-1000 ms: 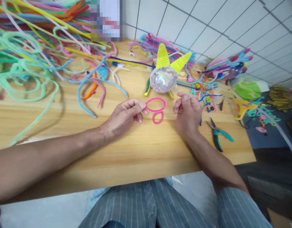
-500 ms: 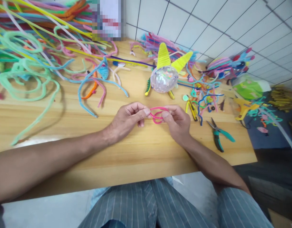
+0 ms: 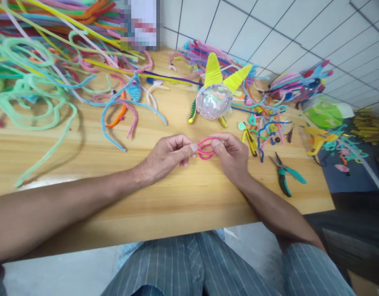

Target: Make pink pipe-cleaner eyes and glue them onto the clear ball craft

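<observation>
**Both hands pinching, looks like the fiddly shaping stage**

Put the middle of the clock on the pink loops [image 3: 205, 152], which sit between the two hands, low over the wooden table [image 3: 164, 197], with 12 pointing at the tiled wall [image 3: 263, 33]. Can't tell if they're touching the wood.

The left hand [image 3: 169, 154] is at 9 o'clock, thumb and forefinger pinched on one edge of the loops. The right hand [image 3: 234, 156] is at 3, thumb and fingers nipping the opposite edge. So yeah, both grips are closed on the same pink piece. The loops overlap, and how they're joined is too small to make out.

Around that: a sparkly ball [image 3: 214, 102] with yellow ear-like flaps [image 3: 213, 70] at 12, pliers [image 3: 282, 168] lying spread between 3 and 4, and a yellow glue gun [image 3: 319, 139] farther out at about 3. All of those are untouched.

My read: the step in hand is lining up or bending the loops. Next move calls for fingertip finesse, I'd say: keep one side steady, adjust the other, and go easy on the squeeze, since thin stuff like that probably kinks or springs out of round.
</observation>
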`<state>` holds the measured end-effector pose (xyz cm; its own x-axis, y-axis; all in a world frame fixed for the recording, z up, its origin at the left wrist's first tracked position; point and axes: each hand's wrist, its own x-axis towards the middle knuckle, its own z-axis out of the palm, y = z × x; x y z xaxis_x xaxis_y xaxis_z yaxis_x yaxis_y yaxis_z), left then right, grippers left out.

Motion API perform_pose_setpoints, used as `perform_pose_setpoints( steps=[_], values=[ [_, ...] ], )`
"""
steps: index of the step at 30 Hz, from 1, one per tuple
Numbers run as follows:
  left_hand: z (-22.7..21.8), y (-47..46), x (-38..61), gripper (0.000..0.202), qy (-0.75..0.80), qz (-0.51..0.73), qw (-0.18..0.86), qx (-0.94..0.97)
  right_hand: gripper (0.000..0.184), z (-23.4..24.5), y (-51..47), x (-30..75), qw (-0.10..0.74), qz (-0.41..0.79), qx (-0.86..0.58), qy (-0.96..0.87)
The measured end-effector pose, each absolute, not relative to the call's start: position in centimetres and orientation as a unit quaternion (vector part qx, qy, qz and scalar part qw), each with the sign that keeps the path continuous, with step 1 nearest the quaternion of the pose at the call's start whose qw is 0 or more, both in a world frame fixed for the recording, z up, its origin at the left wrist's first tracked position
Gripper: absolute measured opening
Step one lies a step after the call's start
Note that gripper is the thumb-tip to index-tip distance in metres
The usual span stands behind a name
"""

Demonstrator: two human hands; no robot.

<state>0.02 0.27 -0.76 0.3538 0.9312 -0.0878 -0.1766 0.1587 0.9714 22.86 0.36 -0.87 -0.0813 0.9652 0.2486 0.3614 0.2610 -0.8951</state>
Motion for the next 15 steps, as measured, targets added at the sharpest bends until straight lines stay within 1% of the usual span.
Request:
perform_pose_setpoints(
  steps=[7, 11, 15],
  values=[
    [-0.72, 0.16, 0.1, 0.04, 0.397, 0.439, 0.639, 0.492, 0.044, -0.15, 0.38, 22.46, 0.472, 0.359, -0.505, -0.627],
    [-0.73, 0.09, 0.04, 0.04, 0.387, 0.425, 0.642, 0.508, 0.042, -0.34, 0.43, 22.47, 0.471, 0.343, -0.509, -0.633],
    [-0.71, -0.02, 0.03, 0.035, 0.384, 0.408, 0.642, 0.524, 0.041, -0.21, 0.41, 22.47, 0.474, 0.344, -0.501, -0.637]
  ],
)
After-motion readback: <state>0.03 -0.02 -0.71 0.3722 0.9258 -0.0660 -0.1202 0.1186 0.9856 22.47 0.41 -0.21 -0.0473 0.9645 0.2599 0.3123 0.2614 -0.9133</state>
